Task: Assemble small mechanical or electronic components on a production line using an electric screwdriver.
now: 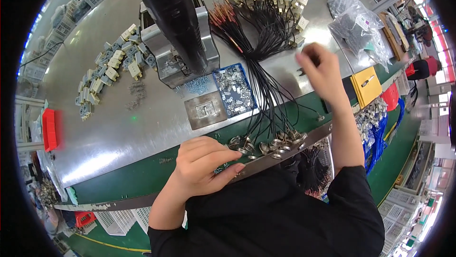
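Left hand (205,166) fingers curled over metal caps (266,144); right hand (323,69), blurred, perhaps pinching thin limp wires (266,67) beyond them: grasp near terminals

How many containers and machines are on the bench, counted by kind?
Blue tray: 1
Red bin: 1
Yellow box: 1
Clear bags: 2
Press machine: 1
Total: 6
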### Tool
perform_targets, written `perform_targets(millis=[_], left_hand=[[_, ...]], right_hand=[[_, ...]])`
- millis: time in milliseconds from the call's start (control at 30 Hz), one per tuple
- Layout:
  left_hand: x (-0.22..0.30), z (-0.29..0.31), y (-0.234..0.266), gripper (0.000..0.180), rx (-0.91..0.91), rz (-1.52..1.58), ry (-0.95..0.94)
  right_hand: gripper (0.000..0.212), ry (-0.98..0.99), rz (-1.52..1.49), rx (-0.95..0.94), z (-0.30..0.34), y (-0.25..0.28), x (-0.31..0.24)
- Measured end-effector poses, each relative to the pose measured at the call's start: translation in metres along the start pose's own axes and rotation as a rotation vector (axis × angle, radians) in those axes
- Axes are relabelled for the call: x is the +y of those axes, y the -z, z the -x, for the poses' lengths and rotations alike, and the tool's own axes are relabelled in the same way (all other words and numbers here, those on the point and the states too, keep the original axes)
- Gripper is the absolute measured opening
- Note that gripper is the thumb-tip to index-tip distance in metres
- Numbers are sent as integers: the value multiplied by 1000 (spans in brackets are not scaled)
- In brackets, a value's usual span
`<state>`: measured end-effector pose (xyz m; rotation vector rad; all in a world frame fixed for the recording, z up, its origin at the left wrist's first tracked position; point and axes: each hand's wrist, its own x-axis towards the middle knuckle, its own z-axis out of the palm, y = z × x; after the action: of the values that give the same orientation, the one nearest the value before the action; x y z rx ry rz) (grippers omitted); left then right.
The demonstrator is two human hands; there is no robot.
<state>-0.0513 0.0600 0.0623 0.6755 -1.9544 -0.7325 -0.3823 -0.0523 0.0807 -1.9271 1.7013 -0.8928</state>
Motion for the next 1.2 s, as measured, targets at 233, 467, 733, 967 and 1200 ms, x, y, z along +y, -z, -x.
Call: perform_targets(millis=[233, 467, 733, 967, 1200], left_hand=[[-3, -5, -9, 20, -2, 46, -20], [1, -3, -24, 21, -51, 83, -19], [9, -27, -36, 23, -188, 83, 59], [-3, -57, -66, 33, -262, -3, 44], [-28, -86, -103, 50, -513, -344, -10]], right_hand=[[24, 41, 209, -322, 73, -7, 13], [20, -97, -450, -570, 84, 11, 15], [30, 228, -4, -315, 74, 22, 5], [26, -19, -244, -351, 74, 31, 20], [24, 84, -239, -396, 69, 34, 16]])
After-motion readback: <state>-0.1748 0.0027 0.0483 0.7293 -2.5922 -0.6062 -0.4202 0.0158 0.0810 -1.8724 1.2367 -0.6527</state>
